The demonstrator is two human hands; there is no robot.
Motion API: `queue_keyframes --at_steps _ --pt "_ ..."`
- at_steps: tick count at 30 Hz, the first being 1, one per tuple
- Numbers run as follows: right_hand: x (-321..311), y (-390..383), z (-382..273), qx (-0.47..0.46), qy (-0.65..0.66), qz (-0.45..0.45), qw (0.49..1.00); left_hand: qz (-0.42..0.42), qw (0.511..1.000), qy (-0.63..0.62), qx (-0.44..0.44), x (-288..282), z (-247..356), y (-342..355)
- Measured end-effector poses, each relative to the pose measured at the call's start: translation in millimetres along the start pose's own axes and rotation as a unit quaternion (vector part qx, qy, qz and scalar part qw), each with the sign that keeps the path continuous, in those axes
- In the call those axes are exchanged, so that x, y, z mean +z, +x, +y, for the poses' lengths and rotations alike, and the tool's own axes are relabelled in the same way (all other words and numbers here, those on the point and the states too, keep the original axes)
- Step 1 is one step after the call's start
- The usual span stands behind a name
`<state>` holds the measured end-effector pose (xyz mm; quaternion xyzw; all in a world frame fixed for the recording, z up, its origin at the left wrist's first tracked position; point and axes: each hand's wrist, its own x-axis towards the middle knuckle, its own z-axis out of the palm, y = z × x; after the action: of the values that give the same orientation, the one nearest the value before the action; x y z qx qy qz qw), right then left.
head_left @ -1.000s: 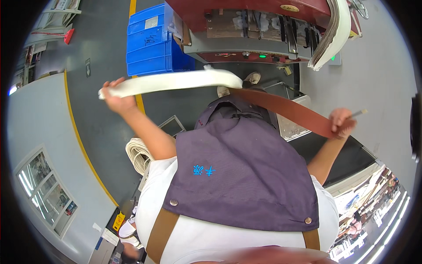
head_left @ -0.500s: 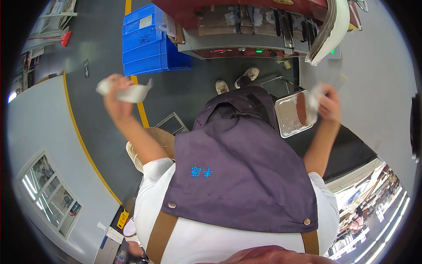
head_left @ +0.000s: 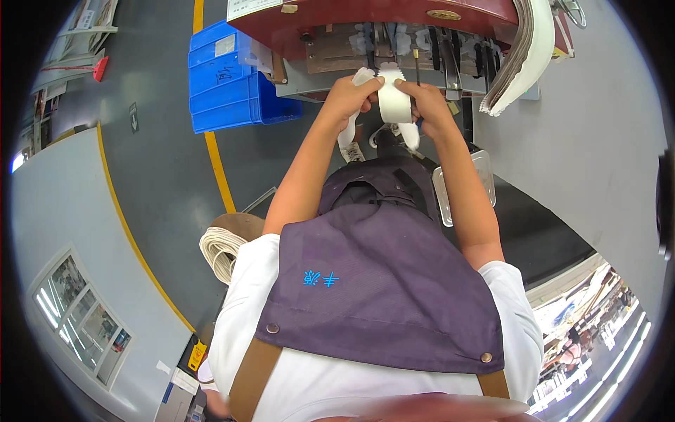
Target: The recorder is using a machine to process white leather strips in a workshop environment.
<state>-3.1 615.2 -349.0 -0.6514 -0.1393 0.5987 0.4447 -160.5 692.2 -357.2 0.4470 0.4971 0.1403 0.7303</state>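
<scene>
Head view: just before the red machine (head_left: 365, 27), the left hand (head_left: 346, 98) and right hand (head_left: 430, 105), near each other, pinch the white strip (head_left: 395, 107); best keep its scalloped end flat, the slim tool (head_left: 416, 59) clear. A second earlier, both hands were spread wide, farther from the machine.

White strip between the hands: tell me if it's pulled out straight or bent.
Bent: the white strip visibly curves between the left hand and the right hand, not drawn taut.

Crate (head_left: 223, 91) left, tray (head_left: 483, 176) right — strip (head_left: 395, 105) between
</scene>
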Motion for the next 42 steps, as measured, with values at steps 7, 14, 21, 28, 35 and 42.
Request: queue_keyframes --at_steps 7,14,21,28,35,42 --pt "1.8 11.3 -8.2 0.019 -0.026 -0.023 0.999 0.01 0.998 -0.055 -0.026 -2.9 -0.5 17.0" --pt "-0.7 12.7 -14.0 0.064 0.006 -0.032 0.997 -0.018 0.995 -0.077 -0.059 -2.6 6.6 13.9" --pt "2.1 15.1 -17.9 -0.001 -0.098 0.02 0.995 -0.031 0.996 -0.068 -0.044 -3.7 3.9 20.1" --pt "-8.0 22.1 -17.3 0.099 0.041 -0.059 0.993 -0.053 0.991 -0.107 -0.056 -3.3 10.2 15.8" --pt "-4.4 29.5 -16.8 0.17 0.194 -0.085 0.962 -0.081 0.979 -0.168 -0.078 -1.6 16.3 15.9" --pt "3.9 23.0 -30.4 0.104 0.097 0.018 0.99 -0.085 0.974 -0.184 -0.104 -1.7 10.5 20.2"
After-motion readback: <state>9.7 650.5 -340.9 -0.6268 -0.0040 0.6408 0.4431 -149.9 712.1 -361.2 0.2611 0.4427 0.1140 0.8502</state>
